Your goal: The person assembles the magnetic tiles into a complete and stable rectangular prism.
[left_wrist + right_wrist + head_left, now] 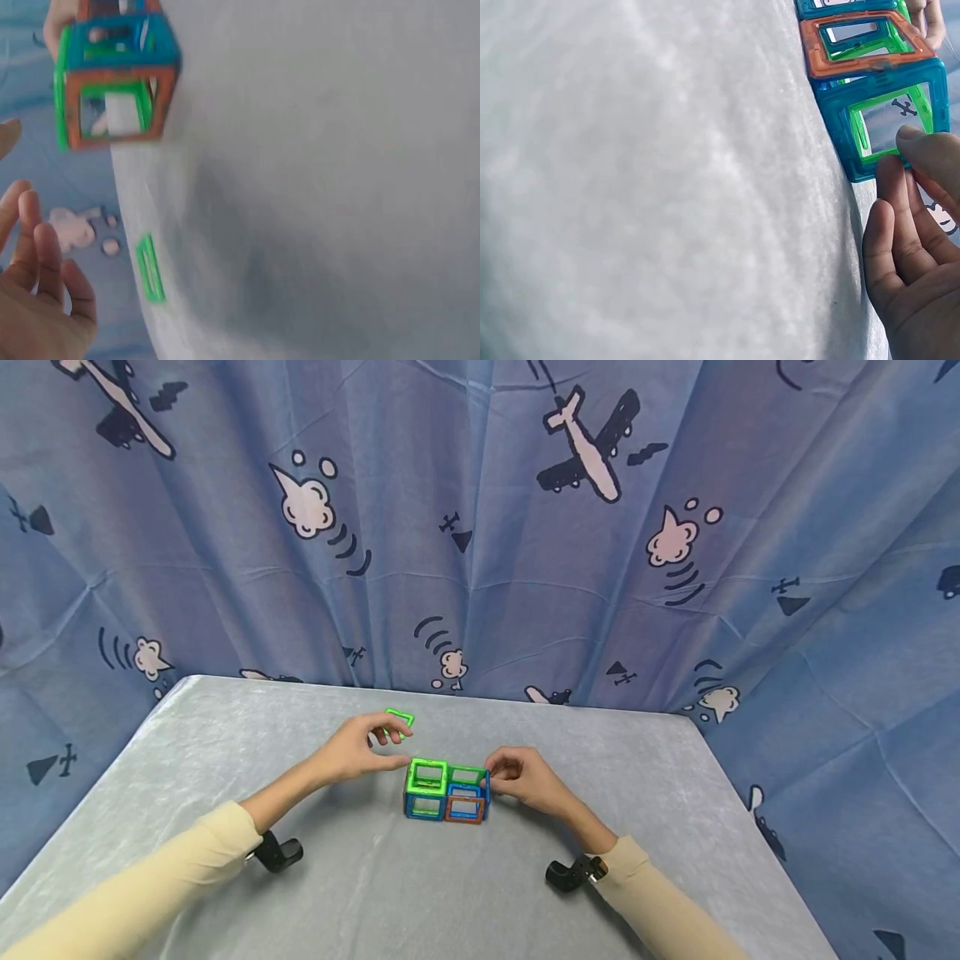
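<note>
A structure of see-through magnetic tiles (446, 781) in green, blue and orange stands on the table. It has two cube-like sections side by side, the left one topped by a green square tile (427, 792). At its right end my right hand (528, 777) pinches the edge of a blue square tile (838, 135) between thumb and fingers. My left hand (360, 747) hovers at the left of the structure, fingers loosely bent and thumb apart, holding nothing. Beyond those fingers lies a loose green square tile (401, 714), partly hidden by them in the head view.
A pale grey cloth covers the table (337, 877). Behind it hangs a blue curtain (480, 527) with printed planes and clouds. Black wrist devices are worn on the left (277, 852) and right (573, 872) arms.
</note>
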Demonstrator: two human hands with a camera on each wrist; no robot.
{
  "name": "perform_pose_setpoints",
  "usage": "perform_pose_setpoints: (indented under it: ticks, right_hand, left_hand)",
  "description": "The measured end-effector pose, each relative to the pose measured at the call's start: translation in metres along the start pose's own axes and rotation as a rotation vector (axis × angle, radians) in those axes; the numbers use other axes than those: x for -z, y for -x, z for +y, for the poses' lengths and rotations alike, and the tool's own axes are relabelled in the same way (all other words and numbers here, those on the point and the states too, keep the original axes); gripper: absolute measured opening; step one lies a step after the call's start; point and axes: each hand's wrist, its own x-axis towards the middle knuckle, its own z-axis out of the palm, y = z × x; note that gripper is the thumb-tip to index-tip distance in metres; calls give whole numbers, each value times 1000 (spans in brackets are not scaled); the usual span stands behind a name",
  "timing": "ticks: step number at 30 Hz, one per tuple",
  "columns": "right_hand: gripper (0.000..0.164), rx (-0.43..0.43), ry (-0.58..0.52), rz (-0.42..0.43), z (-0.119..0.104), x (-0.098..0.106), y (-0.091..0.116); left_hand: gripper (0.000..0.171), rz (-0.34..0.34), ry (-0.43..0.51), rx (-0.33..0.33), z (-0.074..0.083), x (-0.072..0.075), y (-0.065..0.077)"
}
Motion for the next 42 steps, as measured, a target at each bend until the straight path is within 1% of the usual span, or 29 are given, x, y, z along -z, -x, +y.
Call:
perform_pose_setpoints:
  ticks: [5,9,14,18,22,27,32,36,42]
  right_hand:
    - [12,-9,6,2,-1,-1,0]
    - [11,-29,10,4,-1,-1,0]
    - [12,-26,11,6,0,0,1]
    - [12,-26,12,8,1,0,1]
    - [12,-35,14,2,1,0,1]
    - [12,-39,19,2,1,0,1]
    - [13,-6,26,-1,1,1,0]
    - [12,6,26,-8,1,0,0]
    - [12,-9,29,-1,-1,0,1]
  left_hand:
    - [34,0,-19,46,-20,14,1]
    - [33,4,-42,65,-34,20,0]
    - [31,5,-88,65,-48,24,-6]
    - [30,-16,-99,77,-56,25,-13]
    - [31,-25,-110,96,-65,26,-16]
    - [33,-43,-136,108,-72,27,-23]
    - [33,-64,-162,125,-76,26,-31]
    - [31,-60,-162,151,-79,24,-35]
    - [29,-50,-166,158,-78,21,-39]
